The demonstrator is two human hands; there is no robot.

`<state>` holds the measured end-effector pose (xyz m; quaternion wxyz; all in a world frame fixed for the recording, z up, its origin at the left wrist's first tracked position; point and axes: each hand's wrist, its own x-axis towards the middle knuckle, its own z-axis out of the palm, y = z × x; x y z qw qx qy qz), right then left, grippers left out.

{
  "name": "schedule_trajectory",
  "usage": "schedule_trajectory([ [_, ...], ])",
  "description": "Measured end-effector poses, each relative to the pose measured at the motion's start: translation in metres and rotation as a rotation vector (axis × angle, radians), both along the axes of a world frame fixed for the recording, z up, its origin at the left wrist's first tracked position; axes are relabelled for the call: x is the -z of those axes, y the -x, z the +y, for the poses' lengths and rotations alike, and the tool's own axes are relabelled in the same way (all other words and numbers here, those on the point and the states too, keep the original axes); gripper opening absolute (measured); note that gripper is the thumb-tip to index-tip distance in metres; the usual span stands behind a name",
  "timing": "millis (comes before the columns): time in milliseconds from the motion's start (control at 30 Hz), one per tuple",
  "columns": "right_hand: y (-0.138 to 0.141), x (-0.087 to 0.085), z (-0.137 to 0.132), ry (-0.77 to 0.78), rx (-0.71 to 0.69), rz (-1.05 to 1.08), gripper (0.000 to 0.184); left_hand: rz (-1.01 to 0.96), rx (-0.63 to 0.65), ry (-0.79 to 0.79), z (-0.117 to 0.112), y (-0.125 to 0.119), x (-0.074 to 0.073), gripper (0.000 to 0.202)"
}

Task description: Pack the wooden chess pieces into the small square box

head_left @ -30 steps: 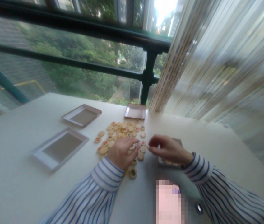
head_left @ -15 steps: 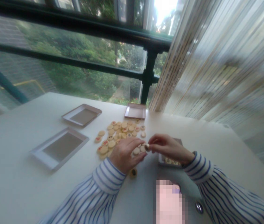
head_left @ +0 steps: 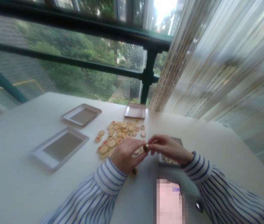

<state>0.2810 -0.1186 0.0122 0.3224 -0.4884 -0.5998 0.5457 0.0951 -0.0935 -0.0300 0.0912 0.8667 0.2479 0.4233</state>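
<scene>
My left hand and my right hand meet over the table. Between their fingertips is a round wooden game piece, tilted with its dark-marked face partly showing. Both hands' thumbs and fingers are closed about it. Beside and partly behind the left hand spreads a heap of round pieces, pale, some with red or black characters, several partly covered by that hand. One dark-marked piece lies apart near the left wrist. A small tray under the right hand holds several pieces; the hand hides much of it.
Two shallow trays stand at the left, a nearer tray and a farther tray. A smaller tray is at the back edge. A phone-like object, blurred out, and a shiny oval item lie near the front.
The held piece has shifted slightly left and turned between the fingertips. My left hand has moved a little to the right, and its fingertips now meet the piece.
</scene>
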Motion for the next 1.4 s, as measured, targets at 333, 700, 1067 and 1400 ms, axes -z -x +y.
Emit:
schedule_trajectory([
  [333, 0.001, 0.0, -0.002, -0.022, 0.001, -0.012, 0.034, -0.004, -0.006, 0.004, -0.002, -0.001, -0.001, 0.018],
  [700, -0.008, 0.0, -0.005, -0.06, 0.019, -0.033, 0.029, -0.011, -0.02, -0.012, -0.002, 0.0, -0.002, 0.022],
  [1067, -0.03, -0.006, -0.013, -0.171, 0.178, 0.001, 0.022, 0.002, -0.04, -0.015, -0.004, -0.004, -0.002, 0.024],
  [1400, -0.047, -0.003, -0.026, -0.194, 0.28, 0.082, 0.022, 0.003, -0.022, -0.028, -0.009, -0.015, -0.005, 0.026],
])
